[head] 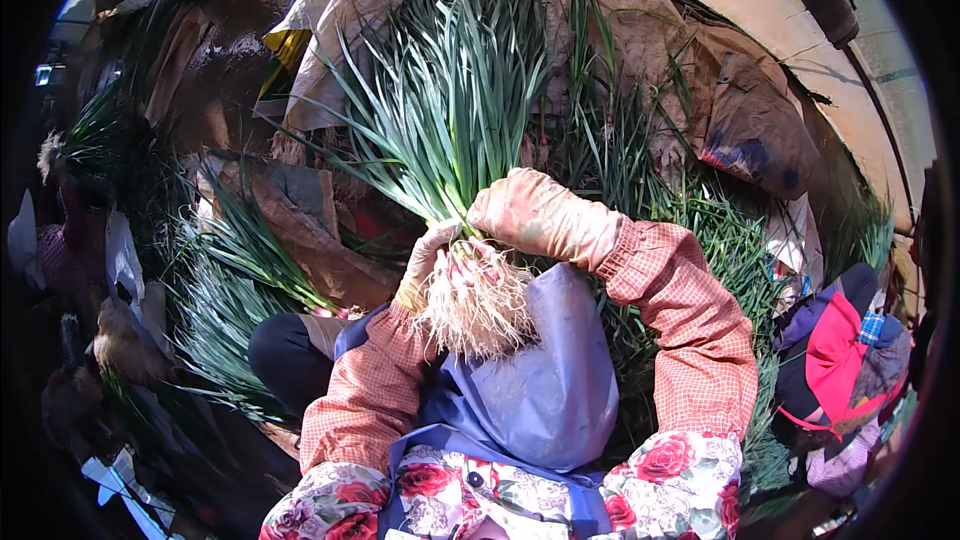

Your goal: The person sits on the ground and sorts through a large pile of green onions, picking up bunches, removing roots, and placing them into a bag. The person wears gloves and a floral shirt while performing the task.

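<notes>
Between my hands, above the blue apron [540,390] on my lap, is a large bunch of green onions [450,112], with green leaves fanning upward and pale, stringy roots hanging down. My left hand [431,262], in a thin pale glove, grips the bunch from the left just above the roots. From the right, my right hand [510,206], in a soiled pale glove, closes on the stems at their base; its fingertips are partly hidden. A smaller bunch of green onions [277,274] lies to the left, near my knee.
Loose green leaves [712,240] are heaped at the right. Brown sacking [637,22] spreads behind the bunch, with a stained sack [757,127] on it. A co-worker in a red covering [832,360] sits at the far right. Another person [75,247] is at the far left, beside more onions.
</notes>
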`<state>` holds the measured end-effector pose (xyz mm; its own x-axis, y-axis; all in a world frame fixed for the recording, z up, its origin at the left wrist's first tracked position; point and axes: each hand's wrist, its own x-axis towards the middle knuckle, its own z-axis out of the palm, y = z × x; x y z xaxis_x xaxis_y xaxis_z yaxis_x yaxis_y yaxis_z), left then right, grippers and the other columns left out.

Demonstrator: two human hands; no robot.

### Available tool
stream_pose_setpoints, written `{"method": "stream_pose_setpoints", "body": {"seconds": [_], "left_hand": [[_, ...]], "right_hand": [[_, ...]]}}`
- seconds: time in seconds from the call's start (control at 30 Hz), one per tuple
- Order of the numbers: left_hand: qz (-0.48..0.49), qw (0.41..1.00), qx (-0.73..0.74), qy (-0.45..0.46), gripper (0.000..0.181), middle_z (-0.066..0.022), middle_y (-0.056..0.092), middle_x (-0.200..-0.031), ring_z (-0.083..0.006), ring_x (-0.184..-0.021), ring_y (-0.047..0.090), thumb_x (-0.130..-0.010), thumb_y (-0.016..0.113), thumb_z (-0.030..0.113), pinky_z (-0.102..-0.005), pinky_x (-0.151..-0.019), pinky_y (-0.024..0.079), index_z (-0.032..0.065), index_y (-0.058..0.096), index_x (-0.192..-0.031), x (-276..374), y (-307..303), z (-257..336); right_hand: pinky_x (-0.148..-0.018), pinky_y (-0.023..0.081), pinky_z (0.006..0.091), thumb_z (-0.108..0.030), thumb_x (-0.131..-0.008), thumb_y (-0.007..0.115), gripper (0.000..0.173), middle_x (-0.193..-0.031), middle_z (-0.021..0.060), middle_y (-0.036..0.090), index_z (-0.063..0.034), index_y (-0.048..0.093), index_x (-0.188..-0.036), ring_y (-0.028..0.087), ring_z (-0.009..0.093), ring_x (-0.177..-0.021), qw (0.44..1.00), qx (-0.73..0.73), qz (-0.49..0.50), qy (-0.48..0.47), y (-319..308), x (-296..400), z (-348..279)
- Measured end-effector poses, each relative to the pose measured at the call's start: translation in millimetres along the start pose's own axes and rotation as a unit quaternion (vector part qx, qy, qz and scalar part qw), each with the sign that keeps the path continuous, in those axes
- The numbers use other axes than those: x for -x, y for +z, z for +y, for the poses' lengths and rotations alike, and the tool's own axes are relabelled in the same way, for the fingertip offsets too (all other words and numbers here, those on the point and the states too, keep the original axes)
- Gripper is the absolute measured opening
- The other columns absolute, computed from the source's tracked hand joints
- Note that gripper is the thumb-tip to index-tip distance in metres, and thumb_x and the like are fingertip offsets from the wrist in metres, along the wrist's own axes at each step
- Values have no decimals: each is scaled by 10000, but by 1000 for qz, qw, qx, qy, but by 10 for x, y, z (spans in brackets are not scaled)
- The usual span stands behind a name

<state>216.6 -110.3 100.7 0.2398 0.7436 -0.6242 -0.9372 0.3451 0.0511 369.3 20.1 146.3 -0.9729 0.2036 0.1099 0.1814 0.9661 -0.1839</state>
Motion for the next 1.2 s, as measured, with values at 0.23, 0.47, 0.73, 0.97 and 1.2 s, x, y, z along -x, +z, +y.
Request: {"method": "stream_pose_setpoints", "body": {"seconds": [0.23,0.47,0.73,0.97,1.2], "left_hand": [[-96,994,34,-40,384,-237,665,-1008,-339,-871,683,-839,627,77,-470,-812,579,-73,532,-1179,92,228,-30],[-111,994,12,8,567,-290,618,-1088,-372,-862,666,-870,590,214,-507,-822,565,-89,415,-1316,707,531,-76],[-182,982,-24,45,614,-261,587,-1159,-406,-1066,595,-876,633,279,-536,-962,479,-16,386,-1356,1370,610,8],[-431,892,-93,100,573,-214,605,-1137,-383,-1056,577,-893,614,286,-504,-976,431,-1,388,-1334,2346,612,249],[-636,754,-151,66,592,-204,547,-1183,-392,-1108,533,-881,656,215,-517,-1014,384,32,339,-1347,2841,284,546]], "right_hand": [[-560,526,393,-172,-839,622,165,-807,154,635,-31,540,-866,654,333,-697,937,-220,181,203,482,196,-111],[-674,544,249,-223,-949,545,307,-1011,55,676,-41,555,-1196,648,109,-763,434,-706,273,488,128,569,154],[-726,503,475,-485,-950,476,605,-859,283,624,92,500,-1131,620,457,-858,922,-255,35,288,-833,-321,-788],[-665,545,310,-441,-856,690,779,-1064,129,666,-8,367,-1418,675,179,-702,779,-565,-103,252,-1616,-524,-911],[-661,545,337,-376,-875,673,564,-969,145,675,-60,455,-1289,681,232,-762,691,-722,-31,-22,-1257,-1020,-2090]]}}
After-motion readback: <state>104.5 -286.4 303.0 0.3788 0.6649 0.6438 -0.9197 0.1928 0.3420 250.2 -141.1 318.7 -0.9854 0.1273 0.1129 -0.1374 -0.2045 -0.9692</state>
